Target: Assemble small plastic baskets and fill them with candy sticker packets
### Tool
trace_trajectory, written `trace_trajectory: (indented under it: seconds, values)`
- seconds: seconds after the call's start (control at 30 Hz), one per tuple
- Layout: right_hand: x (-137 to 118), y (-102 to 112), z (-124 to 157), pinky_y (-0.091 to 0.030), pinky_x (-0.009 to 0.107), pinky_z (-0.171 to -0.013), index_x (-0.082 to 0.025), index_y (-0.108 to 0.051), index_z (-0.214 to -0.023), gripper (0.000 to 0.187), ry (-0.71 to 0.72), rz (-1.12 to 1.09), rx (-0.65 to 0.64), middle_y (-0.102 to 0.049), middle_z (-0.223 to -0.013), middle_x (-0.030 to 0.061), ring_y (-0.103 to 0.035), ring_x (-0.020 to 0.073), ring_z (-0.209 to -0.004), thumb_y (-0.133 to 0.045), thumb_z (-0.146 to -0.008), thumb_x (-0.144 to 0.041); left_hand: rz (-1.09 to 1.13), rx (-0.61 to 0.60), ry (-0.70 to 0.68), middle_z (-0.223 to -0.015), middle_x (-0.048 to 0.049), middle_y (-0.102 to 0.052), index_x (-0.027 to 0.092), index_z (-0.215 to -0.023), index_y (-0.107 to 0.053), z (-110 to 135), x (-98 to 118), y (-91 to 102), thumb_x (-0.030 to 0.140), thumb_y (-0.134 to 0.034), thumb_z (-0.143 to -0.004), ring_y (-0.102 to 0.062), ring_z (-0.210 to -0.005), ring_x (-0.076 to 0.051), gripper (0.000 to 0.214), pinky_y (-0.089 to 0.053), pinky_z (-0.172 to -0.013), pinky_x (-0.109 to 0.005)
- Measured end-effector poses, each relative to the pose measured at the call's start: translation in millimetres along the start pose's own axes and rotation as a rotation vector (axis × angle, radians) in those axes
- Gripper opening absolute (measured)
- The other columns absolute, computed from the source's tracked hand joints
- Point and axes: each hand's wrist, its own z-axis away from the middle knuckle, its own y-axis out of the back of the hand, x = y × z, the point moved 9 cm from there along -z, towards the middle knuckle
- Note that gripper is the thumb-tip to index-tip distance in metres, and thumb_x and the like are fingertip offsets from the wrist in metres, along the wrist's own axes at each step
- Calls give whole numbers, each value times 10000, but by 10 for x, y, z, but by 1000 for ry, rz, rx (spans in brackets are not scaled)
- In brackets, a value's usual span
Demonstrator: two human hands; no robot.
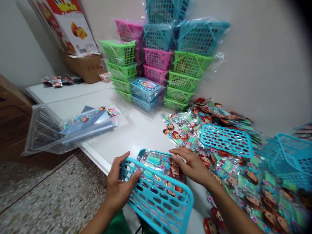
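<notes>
A turquoise plastic basket [158, 198] stands at the near edge of the white table [136, 130], filled with small wrapped toy packets [158, 161] printed with cartoon heads. My left hand [119, 185] grips the basket's near-left rim, thumb over the edge. My right hand [190, 164] lies on top of the packets inside the basket, fingers stretched and pressing down. A basket lid [226, 139] of the same turquoise rests on the packet heap to the right.
A large heap of loose packets [243, 175] covers the table's right side. Wrapped stacks of green, pink and blue baskets [158, 61] stand against the wall. More turquoise baskets [290, 156] sit far right. A clear plastic bag [70, 123] lies left; cardboard boxes [83, 65] behind.
</notes>
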Motion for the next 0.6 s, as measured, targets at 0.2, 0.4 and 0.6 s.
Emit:
trace_trajectory:
  seconds: [0.2,0.4,0.6]
  values:
    - [-363,-338,-20,-377,390,-1027,-223,-445,-1340,434,181,58,-256,-517,-1325,80,-459,206,-1203,-451,-924,-346,170,8,243,-932,-11,-567,219,-1199,-507,-36,-365,374,424,-667,-735,-542,-772,-142,532,-456,-683,-240]
    - [-387,-577,-78,-395,376,-999,-222,-399,-1372,556,231,150,-476,-518,-1318,64,-479,212,-1156,-462,-824,-150,227,-60,341,-765,12,-510,193,-1137,-532,73,-647,511,500,-601,-764,-475,-647,-122,488,-397,-578,-215]
    - [-485,-627,-101,-408,453,-948,-150,-417,-1345,536,205,302,-540,-525,-1286,139,-497,286,-1107,-484,-870,-388,281,-84,484,-594,57,-394,201,-952,-591,152,-852,327,534,-514,-819,-377,-518,-78,366,-312,-485,-173]
